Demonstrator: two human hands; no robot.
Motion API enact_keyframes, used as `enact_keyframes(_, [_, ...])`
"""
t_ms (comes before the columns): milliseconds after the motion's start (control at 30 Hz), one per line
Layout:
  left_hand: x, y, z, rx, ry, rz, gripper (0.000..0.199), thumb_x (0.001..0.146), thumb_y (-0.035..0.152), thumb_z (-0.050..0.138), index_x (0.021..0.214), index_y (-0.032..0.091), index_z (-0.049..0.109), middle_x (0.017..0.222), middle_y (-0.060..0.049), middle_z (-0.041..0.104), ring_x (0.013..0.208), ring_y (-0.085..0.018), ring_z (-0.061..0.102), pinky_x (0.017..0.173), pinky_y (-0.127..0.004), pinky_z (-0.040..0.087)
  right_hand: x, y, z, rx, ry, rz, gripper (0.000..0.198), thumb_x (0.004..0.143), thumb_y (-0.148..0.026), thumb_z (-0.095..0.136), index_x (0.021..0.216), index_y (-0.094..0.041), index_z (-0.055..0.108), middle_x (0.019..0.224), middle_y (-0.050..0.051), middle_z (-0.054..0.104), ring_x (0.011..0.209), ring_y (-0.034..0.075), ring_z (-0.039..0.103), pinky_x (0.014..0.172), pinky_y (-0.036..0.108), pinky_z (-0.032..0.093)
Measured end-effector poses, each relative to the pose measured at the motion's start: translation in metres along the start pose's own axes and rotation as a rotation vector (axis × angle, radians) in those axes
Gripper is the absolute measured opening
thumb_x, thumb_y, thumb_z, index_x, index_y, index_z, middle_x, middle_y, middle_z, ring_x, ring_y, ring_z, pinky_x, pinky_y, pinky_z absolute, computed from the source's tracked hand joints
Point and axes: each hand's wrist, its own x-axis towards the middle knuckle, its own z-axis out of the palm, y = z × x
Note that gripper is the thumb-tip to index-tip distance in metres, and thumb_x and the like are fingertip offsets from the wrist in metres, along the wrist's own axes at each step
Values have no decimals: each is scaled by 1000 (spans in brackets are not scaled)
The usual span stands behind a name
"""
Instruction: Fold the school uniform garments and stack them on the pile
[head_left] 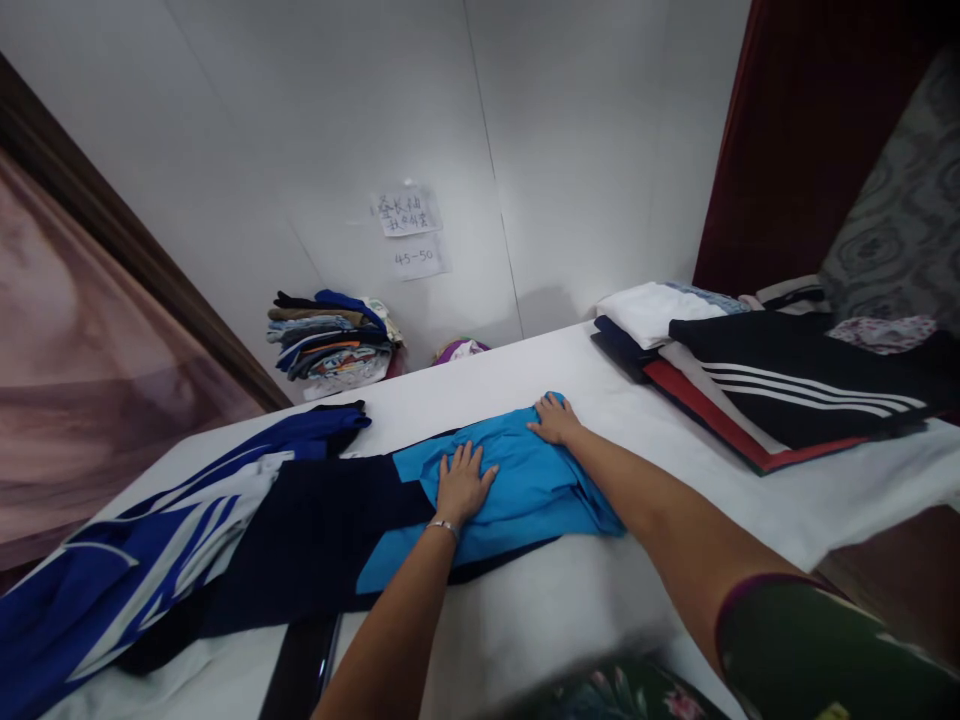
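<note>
A garment in bright blue and dark navy [517, 480] lies flat across the white-covered table, partly folded over itself. My left hand [463, 487] rests on the blue cloth near its middle, palm down with the fingers spread. At the garment's far right corner, my right hand [553, 418] lies flat on the fabric, fingers stretched out. The navy part [322, 510] reaches left and overlaps a royal blue and white striped garment [165, 540]. Neither hand grips the cloth.
Folded clothes [334, 340] are stacked beyond the table's far edge at left. On the right lies a pile topped by black clothing with white stripes [795, 370], beside white folded cloth [652, 312]. A dark flat object [300, 665] lies at the near edge. Paper notes [409, 210] hang on the wall.
</note>
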Motion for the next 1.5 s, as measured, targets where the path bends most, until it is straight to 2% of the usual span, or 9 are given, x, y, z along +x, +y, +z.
enact_keyframes(267, [-1,4,-5,-74,4,13,62,94,55,29,142,19,43,152,-14,34,141,-30,29,114,-55,18,-32,36,-48,373,148,0,75,90,-67,33,143,-16,40,150,11,39,138,25,37,113,46,29])
enact_keyframes(467, [4,3,-4,-131,-25,-2,62,94,55,32,143,17,41,154,-14,31,143,-30,24,115,-55,14,-168,80,-49,692,229,-36,61,84,-61,54,130,-21,57,131,9,61,127,26,51,113,48,32])
enact_keyframes(633, [11,-3,-27,-303,-60,-69,54,91,51,44,135,20,52,150,-12,39,140,-30,32,114,-52,22,-249,89,-18,550,177,-68,65,83,-55,59,140,-25,47,147,6,45,134,28,42,113,49,32])
enact_keyframes(800, [-14,37,-58,-415,216,124,42,90,48,50,121,21,62,129,-8,60,123,-25,49,108,-41,33,-242,78,1,309,266,-168,59,82,-47,59,135,-22,52,134,9,57,122,28,54,106,48,40])
enact_keyframes(900, [-36,76,-63,-384,176,361,46,85,50,58,123,23,61,128,-7,60,120,-25,49,106,-42,33,-230,69,4,234,380,-162,46,85,-38,53,128,-22,59,124,10,62,114,28,57,100,46,45])
enact_keyframes(1000, [-43,100,-57,-309,100,407,42,86,42,60,122,21,62,124,-8,61,115,-26,52,100,-41,38,-224,57,5,119,465,-241,39,87,-32,50,122,-20,62,133,12,55,121,28,50,102,47,42])
enact_keyframes(1167, [-34,101,-47,-347,42,281,28,94,29,45,110,21,67,108,-6,67,102,-22,59,87,-32,45,-214,34,2,-44,463,-351,29,90,-24,47,110,-24,68,121,11,59,110,27,52,93,45,44])
enact_keyframes(1333, [-38,93,-36,-306,81,334,27,93,25,47,107,20,68,104,-8,68,98,-24,59,83,-35,45,-196,8,7,-320,321,-273,22,87,-15,50,85,-20,71,91,9,63,87,25,54,74,36,42])
enact_keyframes(1500, [-48,90,-29,-299,66,371,24,89,21,51,106,21,69,104,-7,69,98,-25,60,84,-38,45,-190,-4,14,-439,245,-267,26,89,-12,47,77,-19,69,85,10,64,84,25,56,68,35,40])
